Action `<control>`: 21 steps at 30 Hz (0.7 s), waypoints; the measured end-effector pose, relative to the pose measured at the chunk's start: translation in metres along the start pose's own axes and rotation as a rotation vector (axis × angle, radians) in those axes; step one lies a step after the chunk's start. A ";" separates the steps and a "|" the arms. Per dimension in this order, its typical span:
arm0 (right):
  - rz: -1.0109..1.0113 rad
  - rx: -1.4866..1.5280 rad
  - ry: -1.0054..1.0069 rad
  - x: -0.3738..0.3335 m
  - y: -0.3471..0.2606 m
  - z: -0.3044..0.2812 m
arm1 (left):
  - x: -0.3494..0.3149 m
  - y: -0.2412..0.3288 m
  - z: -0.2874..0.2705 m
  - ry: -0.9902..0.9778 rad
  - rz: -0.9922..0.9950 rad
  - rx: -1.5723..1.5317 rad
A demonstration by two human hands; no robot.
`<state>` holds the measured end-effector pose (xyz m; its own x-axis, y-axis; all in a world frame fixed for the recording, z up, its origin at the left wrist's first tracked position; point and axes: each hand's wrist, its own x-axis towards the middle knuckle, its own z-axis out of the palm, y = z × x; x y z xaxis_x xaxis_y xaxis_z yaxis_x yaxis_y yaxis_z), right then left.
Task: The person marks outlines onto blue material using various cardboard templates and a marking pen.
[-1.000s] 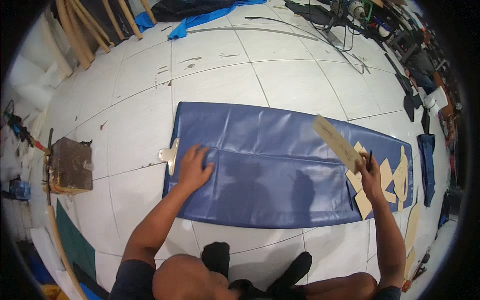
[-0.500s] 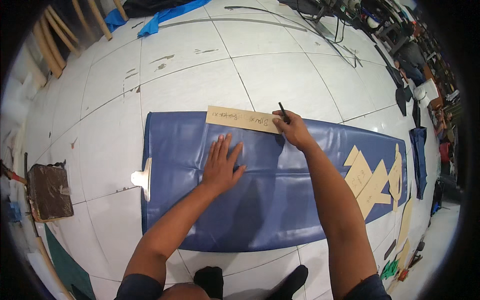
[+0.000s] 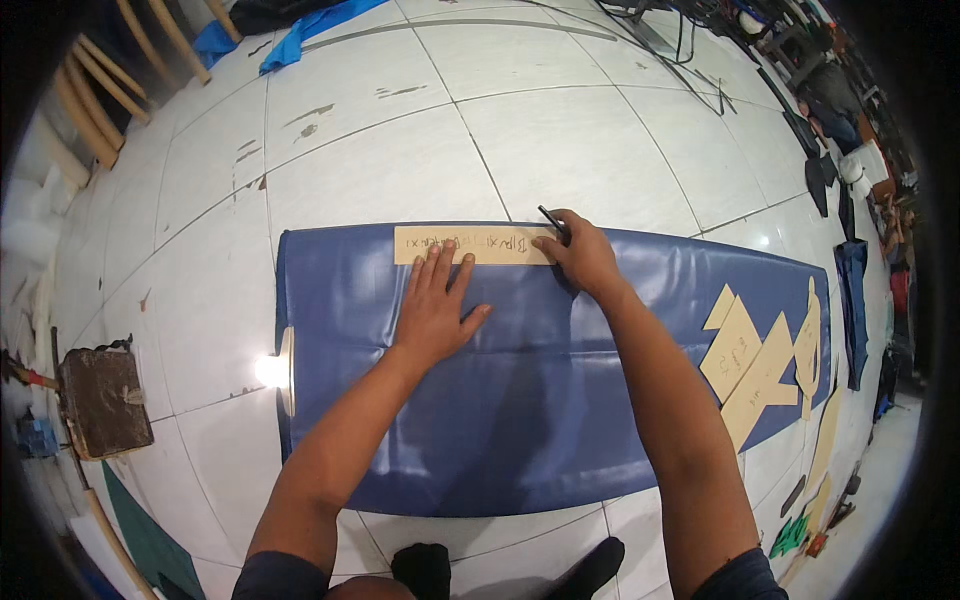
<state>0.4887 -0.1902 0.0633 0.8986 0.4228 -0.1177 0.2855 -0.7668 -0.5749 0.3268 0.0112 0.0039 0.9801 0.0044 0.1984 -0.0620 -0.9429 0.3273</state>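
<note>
**Strip (image 3: 490, 243) lying flat by the sheet's (image 3: 560, 400) 11 o'clock edge**

The left hand (image 3: 438, 310) is reaching toward 12 with fingers splayed, grasping nothing; its fingertips are resting on the strip's near side, probably to stop it sliding. The right hand (image 3: 587, 262) is pinching a pen (image 3: 553, 220) between thumb and fingers at the strip's 3 o'clock end, seemingly steadying that end too; whether it is pressing there, I cannot tell. The clip (image 3: 288, 375) is sitting at the sheet's 9 o'clock end, likely keeping its layers together. Other cards (image 3: 765, 370) are lying around 3 o'clock, apparently kept within reach.

Compared with half a second ago, the strip is no longer slanting past the sheet's 12 o'clock edge but running roughly along it, and the left fingertips are now touching it.
</note>
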 end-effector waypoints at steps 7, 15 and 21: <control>-0.174 -0.200 0.279 -0.047 0.009 0.033 | -0.002 -0.002 0.001 0.034 0.008 -0.037; -0.292 -0.214 0.388 -0.064 0.014 0.064 | -0.001 0.004 0.000 -0.026 -0.034 -0.068; -0.138 0.107 0.306 -0.016 0.054 0.002 | 0.003 0.005 0.000 -0.041 -0.045 -0.049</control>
<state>0.4890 -0.2375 0.0322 0.9169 0.3419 0.2059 0.3891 -0.6508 -0.6520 0.3290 0.0062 0.0064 0.9889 0.0322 0.1449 -0.0256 -0.9246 0.3801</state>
